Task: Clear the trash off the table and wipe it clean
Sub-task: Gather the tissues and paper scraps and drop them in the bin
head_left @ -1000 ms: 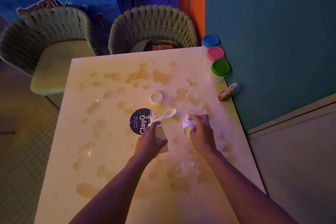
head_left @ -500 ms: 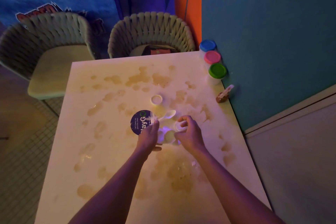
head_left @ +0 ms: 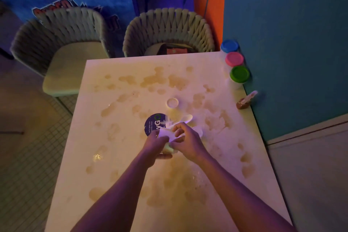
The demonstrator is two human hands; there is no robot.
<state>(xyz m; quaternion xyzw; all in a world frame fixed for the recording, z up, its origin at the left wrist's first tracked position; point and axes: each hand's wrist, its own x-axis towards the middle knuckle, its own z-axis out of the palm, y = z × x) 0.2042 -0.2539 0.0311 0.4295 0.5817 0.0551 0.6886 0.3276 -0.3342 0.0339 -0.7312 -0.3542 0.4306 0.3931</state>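
The white table (head_left: 116, 156) is covered with brownish stains. Both my hands meet over its middle. My left hand (head_left: 156, 142) grips a small white cup (head_left: 166, 134) with a pale yellow-green bottom. My right hand (head_left: 188, 141) pinches the same cup from the right. A white plastic spoon (head_left: 186, 118) sticks out just beyond my fingers. A small white lid (head_left: 172, 102) lies farther back. A round dark blue sticker (head_left: 153, 122) is partly hidden by my left hand.
Three tubs with blue (head_left: 229, 45), pink (head_left: 234, 58) and green (head_left: 239, 74) lids stand along the teal wall at the right edge. A brown lump with a white stick (head_left: 244, 102) lies near them. Two woven chairs (head_left: 167, 32) stand behind the table.
My right hand carried the small cup leftward from the table's right middle to my left hand. Both hands now hold it together, slightly nearer to me.
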